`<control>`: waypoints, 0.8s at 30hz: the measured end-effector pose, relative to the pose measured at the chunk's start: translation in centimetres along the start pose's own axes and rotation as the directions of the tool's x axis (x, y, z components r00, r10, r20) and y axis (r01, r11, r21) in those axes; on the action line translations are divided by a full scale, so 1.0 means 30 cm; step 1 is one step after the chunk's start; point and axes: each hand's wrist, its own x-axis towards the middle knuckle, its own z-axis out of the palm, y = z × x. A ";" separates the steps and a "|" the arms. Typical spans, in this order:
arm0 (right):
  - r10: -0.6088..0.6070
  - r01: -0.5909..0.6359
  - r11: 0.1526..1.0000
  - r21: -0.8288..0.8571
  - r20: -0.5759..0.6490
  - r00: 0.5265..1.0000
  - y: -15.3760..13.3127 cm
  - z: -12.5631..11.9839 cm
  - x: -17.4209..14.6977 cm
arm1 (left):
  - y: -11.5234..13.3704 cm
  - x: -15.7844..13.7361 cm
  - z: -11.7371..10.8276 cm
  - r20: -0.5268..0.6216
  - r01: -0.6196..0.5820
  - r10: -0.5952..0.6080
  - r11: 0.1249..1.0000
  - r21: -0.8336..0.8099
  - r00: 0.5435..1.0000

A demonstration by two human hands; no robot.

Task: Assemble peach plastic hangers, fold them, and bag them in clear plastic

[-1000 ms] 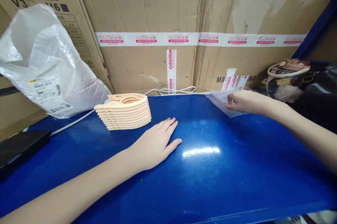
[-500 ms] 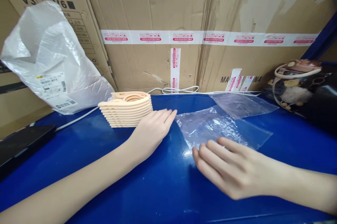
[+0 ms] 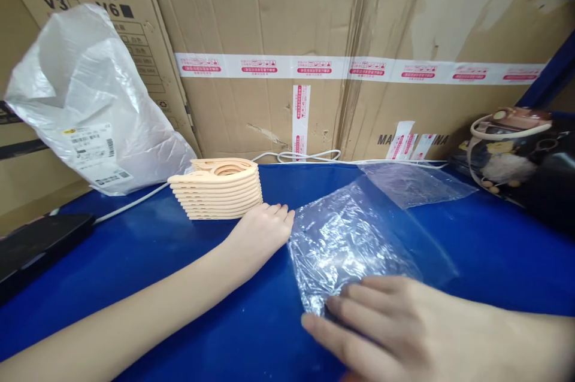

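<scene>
A clear, crinkled plastic bag [image 3: 345, 244] lies on the blue tabletop [image 3: 224, 322] in front of me. At its left corner, the fingers of my left hand [image 3: 260, 238] are bent and held together against the film; the thumb is hidden. My right hand [image 3: 395, 328] rests over the bag's near edge, palm down, with the fingers laid on the plastic and the thumb apart. Just beyond my left hand stands a neat stack of beige plastic pieces [image 3: 220, 193], which look like clothes hangers.
A second clear bag [image 3: 413, 183] lies farther back. White cable [image 3: 309, 156] runs along a large cardboard box [image 3: 260, 106]. On the left are a white mailing bag [image 3: 103, 112] and a black device [image 3: 40, 244]. A transparent bag with a handle [image 3: 507, 154] stands at right.
The nearer plastic bag has slid toward me and left, with my right hand drawn back over it. My left hand has moved slightly nearer, its fingers now more bent at the bag's corner.
</scene>
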 end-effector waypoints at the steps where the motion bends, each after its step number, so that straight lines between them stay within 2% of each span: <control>1: 0.102 -0.104 0.990 0.099 0.029 0.994 0.019 -0.023 0.007 | 0.000 -0.007 -0.015 0.019 0.011 -0.011 1.000 -0.017 1.000; 2: 0.214 -0.223 0.960 0.168 0.067 0.974 0.048 -0.046 0.010 | 0.002 -0.015 -0.030 0.045 0.024 -0.022 0.999 -0.044 0.999; 4: 0.415 -0.428 0.876 0.224 0.104 0.904 0.129 -0.078 -0.006 | 0.014 -0.036 -0.056 0.111 0.071 -0.059 0.991 -0.114 0.992; 7: 0.595 -0.618 0.761 0.199 0.166 0.786 0.270 -0.070 -0.082 | 0.045 -0.072 -0.052 0.155 0.112 -0.085 0.978 -0.174 0.984; 8: 0.644 -0.673 0.720 0.169 0.198 0.739 0.308 -0.053 -0.116 | 0.055 -0.085 -0.039 0.134 0.095 -0.073 0.981 -0.168 0.988; 10: 0.711 -0.768 0.621 0.158 0.299 0.636 0.357 -0.012 -0.183 | 0.071 -0.112 -0.007 0.023 0.028 -0.025 0.992 -0.120 0.999; 11: 0.723 -0.799 0.574 0.179 0.347 0.597 0.367 0.007 -0.210 | 0.077 -0.127 0.004 -0.050 -0.012 0.008 0.996 -0.086 0.999; 12: 0.726 -0.811 0.557 0.179 0.369 0.580 0.369 0.023 -0.232 | 0.083 -0.143 0.008 -0.136 -0.038 0.030 0.998 -0.055 0.990; 13: 0.725 -0.806 0.572 0.155 0.364 0.585 0.365 0.035 -0.247 | 0.089 -0.160 0.005 -0.206 -0.054 0.046 0.998 -0.038 0.977; 15: 0.724 -0.766 0.640 0.059 0.289 0.627 0.343 0.045 -0.260 | 0.107 -0.192 -0.022 -0.305 -0.056 0.032 0.996 -0.070 0.952; 17: 0.696 -0.705 0.709 -0.029 0.197 0.691 0.317 0.044 -0.255 | 0.130 -0.219 -0.058 -0.305 -0.055 -0.003 0.982 -0.180 0.953; 21: 0.519 -0.530 0.848 0.015 0.182 0.835 0.273 0.040 -0.241 | 0.150 -0.242 -0.085 -0.221 0.052 -0.129 0.945 -0.324 0.967; 22: 0.481 -0.495 0.869 0.029 0.193 0.855 0.264 0.040 -0.242 | 0.144 -0.243 -0.080 -0.191 0.086 -0.157 0.938 -0.335 0.969; 24: 0.453 -0.468 0.883 0.028 0.206 0.867 0.245 0.038 -0.251 | 0.119 -0.240 -0.062 -0.120 0.117 -0.168 0.932 -0.344 0.978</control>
